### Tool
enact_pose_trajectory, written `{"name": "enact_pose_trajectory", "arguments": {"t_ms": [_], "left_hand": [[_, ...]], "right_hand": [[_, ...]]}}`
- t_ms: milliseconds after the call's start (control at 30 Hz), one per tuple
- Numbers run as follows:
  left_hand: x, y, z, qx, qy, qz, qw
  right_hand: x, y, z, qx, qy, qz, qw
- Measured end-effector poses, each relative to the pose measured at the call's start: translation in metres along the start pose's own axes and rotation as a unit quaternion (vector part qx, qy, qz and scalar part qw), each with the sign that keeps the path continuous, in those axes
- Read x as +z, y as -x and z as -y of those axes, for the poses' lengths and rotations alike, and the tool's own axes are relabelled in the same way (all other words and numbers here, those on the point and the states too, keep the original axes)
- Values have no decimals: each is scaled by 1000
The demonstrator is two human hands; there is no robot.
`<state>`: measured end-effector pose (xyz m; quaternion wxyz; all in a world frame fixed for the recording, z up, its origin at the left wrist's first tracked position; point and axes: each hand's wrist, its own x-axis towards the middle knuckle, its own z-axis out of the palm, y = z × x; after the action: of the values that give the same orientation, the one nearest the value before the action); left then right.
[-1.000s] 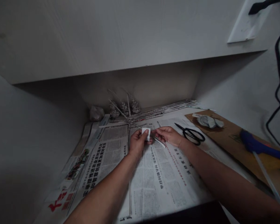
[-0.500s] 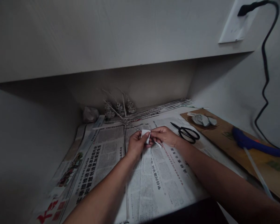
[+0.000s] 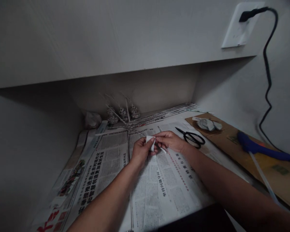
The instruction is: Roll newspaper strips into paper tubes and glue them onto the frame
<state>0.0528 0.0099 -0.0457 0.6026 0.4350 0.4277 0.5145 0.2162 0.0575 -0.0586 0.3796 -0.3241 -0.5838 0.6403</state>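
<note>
A small white piece of paper [image 3: 149, 139] is held up between my two hands above the newspaper [image 3: 147, 196]. My left hand [image 3: 140, 149] is closed around the paper, its thumb pressed on the front. My right hand [image 3: 170, 141] pinches at the paper's right edge, fingertips nearly touching the left ones. A narrow white end sticks out below my right fingers. Just behind the hands lies a cross of thin rolled-paper sticks [image 3: 129, 126]; one stick reaches toward my left hand. Exactly how the paper is folded or rolled is hidden by my fingers.
Black scissors [image 3: 194, 139] lie right of my hand. A cardboard sheet [image 3: 229, 161] carries grey stones [image 3: 207, 124] and a blue glue gun [image 3: 263, 149]. Behind stand small woven pieces [image 3: 123, 113] and a crumpled bag [image 3: 92, 119]. An overhanging panel [image 3: 123, 38] and side walls enclose the surface.
The view has shifted slightly, so things on the right appear a little further left. Both hands keep the same hold on the paper, with hardly any finger movement visible.
</note>
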Motion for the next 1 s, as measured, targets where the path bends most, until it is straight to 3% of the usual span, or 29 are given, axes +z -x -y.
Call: {"name": "enact_pose_trajectory", "arguments": {"t_ms": [433,733,1000], "left_hand": [[1,3,-1,11,-29,28,999],[2,4,1,21,-32,9,999],[2,3,0,15,-38,-2,999]], "right_hand": [[1,2,1,5,-30,14,999],[5,2,3,20,-64,2,998],[8,4,8,18,-18,-14,1000]]}}
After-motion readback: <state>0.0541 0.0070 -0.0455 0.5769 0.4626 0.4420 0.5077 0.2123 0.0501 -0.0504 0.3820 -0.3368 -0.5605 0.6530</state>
